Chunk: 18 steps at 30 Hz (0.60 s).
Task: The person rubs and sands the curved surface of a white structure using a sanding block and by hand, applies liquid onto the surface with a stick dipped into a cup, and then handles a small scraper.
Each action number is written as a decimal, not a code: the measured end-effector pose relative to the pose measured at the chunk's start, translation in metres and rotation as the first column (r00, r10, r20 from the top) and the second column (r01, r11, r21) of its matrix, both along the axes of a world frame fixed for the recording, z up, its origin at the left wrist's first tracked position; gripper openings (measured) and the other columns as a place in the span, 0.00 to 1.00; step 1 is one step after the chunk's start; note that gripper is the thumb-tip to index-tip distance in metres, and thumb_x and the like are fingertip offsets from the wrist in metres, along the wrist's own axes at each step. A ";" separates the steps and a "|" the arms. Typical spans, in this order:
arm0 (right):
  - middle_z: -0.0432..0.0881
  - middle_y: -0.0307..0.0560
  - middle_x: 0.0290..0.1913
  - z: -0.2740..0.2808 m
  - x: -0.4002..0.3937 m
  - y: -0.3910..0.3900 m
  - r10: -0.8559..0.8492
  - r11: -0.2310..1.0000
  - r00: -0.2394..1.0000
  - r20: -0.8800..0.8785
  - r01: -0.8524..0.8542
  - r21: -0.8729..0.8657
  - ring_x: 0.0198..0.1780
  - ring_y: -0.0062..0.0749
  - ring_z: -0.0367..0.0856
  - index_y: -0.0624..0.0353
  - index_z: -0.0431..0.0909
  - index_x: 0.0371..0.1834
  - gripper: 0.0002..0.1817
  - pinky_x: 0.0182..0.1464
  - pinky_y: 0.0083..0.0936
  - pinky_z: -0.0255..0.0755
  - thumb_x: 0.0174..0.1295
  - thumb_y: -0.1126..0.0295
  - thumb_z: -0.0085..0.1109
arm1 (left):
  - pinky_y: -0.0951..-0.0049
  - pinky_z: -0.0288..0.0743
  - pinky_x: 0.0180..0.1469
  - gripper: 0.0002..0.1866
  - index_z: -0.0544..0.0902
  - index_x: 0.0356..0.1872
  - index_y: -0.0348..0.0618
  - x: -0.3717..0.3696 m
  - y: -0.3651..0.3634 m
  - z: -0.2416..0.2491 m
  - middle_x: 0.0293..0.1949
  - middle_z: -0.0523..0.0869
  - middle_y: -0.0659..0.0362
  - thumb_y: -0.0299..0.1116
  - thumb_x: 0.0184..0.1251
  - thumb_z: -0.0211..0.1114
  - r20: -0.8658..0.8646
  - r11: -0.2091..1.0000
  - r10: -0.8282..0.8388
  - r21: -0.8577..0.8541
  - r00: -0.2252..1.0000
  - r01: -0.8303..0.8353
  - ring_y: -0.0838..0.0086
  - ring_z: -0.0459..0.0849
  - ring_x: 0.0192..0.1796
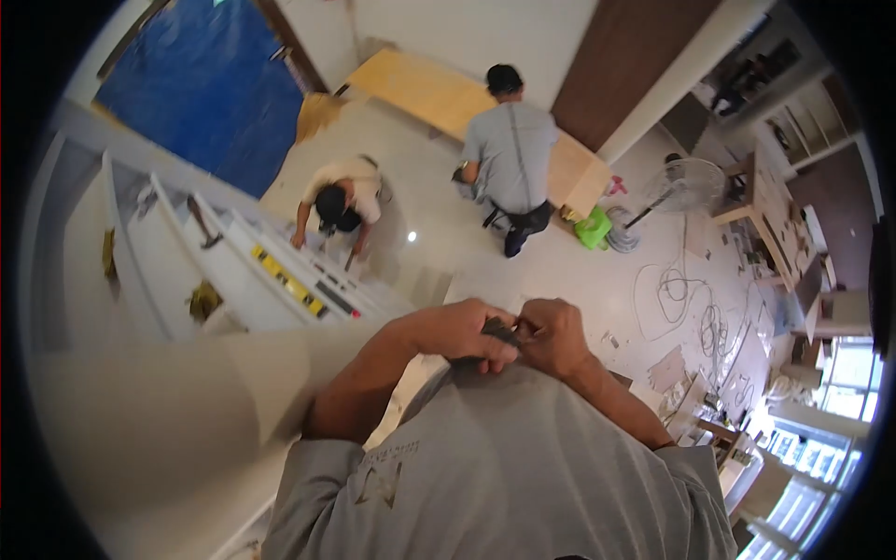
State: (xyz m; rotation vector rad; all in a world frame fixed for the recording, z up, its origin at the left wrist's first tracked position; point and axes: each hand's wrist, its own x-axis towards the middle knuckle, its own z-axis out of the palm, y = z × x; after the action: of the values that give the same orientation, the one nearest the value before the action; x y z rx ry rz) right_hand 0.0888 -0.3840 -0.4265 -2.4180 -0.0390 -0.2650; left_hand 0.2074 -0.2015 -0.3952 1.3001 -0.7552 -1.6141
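Both of my hands meet in front of my grey shirt (523,457). My left hand (457,329) is closed, fingers curled round a small dark object (499,330), whose kind I cannot make out. Close against it, my right hand (557,338) is closed too, with thumb and fingertips pinching at the near end of the same dark object. Most of that object is hidden by the fingers. To the left of my left hand, a yellow spirit level (285,280) and a hammer (203,224) lie on a white slatted frame (173,271).
One co-worker (341,196) crouches at the frame's far side. Another co-worker (511,149) kneels by a long wooden board (411,89). A standing fan (686,185), a green bag (592,228) and loose cables (686,289) are to the right. Blue sheeting (201,93) covers the back left.
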 end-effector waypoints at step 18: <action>0.84 0.62 0.30 -0.205 0.010 -0.076 -0.042 0.920 0.819 -0.573 -0.192 -0.342 0.35 0.61 0.83 0.63 0.82 0.25 0.21 0.45 0.51 0.77 0.62 0.58 0.47 | 0.75 0.78 0.47 0.39 0.72 0.71 0.37 -0.094 0.156 0.085 0.38 0.87 0.54 0.29 0.55 0.76 0.230 0.543 0.830 -0.120 0.509 -0.831 0.74 0.86 0.41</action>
State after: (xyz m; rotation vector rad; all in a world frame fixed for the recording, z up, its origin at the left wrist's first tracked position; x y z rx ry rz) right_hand 0.0988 -0.4602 -0.6310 -2.7814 0.0921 0.5737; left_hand 0.1129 -0.0455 -0.3099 1.5588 -0.1607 -0.6411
